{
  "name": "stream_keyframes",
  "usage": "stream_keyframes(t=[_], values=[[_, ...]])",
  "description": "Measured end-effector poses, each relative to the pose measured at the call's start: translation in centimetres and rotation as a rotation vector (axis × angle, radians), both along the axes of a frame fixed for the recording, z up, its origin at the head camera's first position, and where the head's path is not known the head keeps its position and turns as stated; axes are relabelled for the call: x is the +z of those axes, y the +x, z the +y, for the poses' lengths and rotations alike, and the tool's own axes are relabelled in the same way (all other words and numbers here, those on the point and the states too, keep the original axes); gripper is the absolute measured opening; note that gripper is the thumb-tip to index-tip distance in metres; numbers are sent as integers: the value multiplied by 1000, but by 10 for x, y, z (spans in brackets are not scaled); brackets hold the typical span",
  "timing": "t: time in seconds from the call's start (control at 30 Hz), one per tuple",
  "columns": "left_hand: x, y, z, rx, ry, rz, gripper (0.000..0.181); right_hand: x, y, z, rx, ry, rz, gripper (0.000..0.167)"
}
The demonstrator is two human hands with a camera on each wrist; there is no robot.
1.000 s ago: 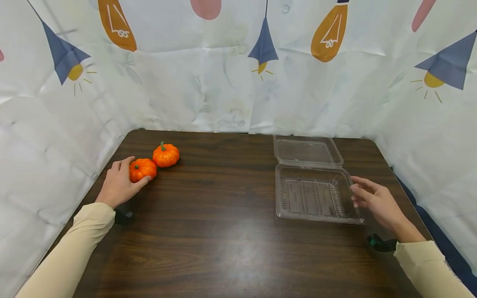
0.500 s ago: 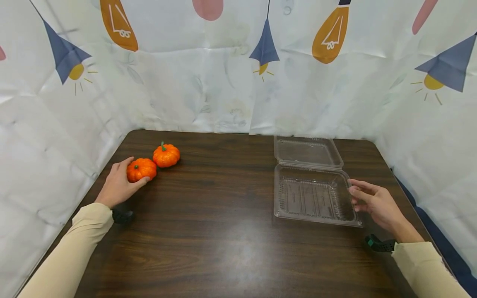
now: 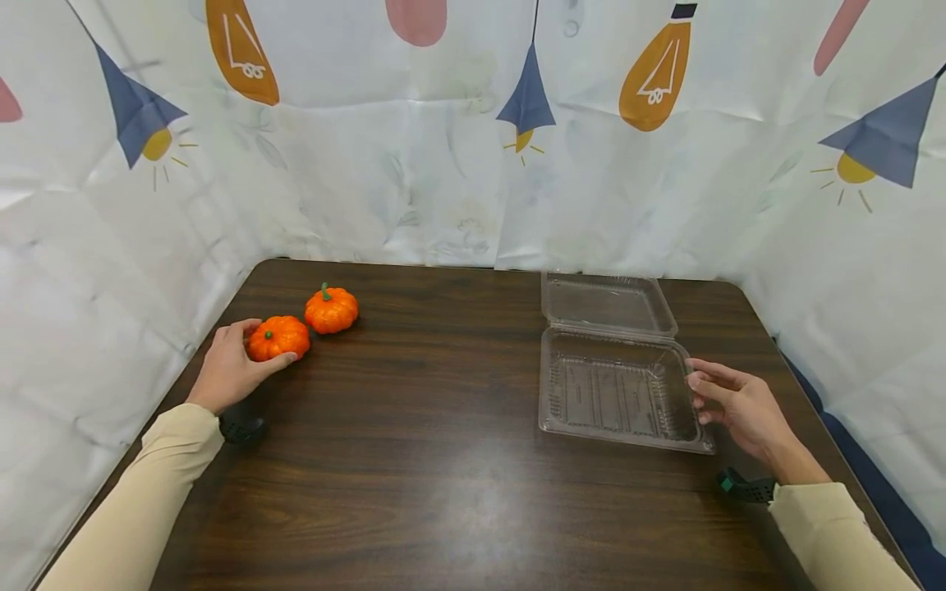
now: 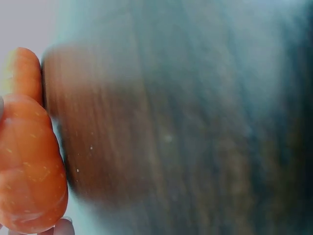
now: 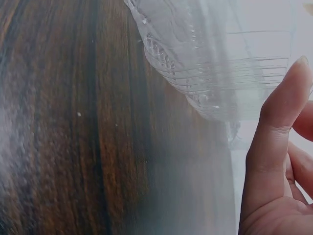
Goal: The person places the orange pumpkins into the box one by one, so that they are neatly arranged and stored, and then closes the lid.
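Pumpkins [image 3: 279, 339] orange, stems [image 3: 325, 291] green — table [image 3: 414, 410] dark-brown woodgrain — container [image 3: 609, 394] colourless.

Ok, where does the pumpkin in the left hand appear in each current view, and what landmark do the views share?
Head: the held pumpkin is left of centre, in the left hand.
Left wrist: the held pumpkin is large at the lower left edge, with the second pumpkin above it.
Right wrist: not in it.
Shared landmark: the dark wood table, visible in all three.
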State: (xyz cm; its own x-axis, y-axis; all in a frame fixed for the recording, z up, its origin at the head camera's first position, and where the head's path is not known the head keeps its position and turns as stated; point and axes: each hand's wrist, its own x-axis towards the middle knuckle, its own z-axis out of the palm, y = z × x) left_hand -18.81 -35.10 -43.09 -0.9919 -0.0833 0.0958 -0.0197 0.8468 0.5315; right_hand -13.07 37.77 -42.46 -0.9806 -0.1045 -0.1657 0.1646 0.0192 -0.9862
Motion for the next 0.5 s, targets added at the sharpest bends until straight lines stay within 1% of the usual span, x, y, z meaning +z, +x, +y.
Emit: stream_keyframes(t=[0.23,0.5], values=[[5,2,-1,0,16,28,92,-3,2,-5,-14,-27,11,31],[16,4,4,4,28,45,93,-6,2,-12,-17,-45,19,31]])
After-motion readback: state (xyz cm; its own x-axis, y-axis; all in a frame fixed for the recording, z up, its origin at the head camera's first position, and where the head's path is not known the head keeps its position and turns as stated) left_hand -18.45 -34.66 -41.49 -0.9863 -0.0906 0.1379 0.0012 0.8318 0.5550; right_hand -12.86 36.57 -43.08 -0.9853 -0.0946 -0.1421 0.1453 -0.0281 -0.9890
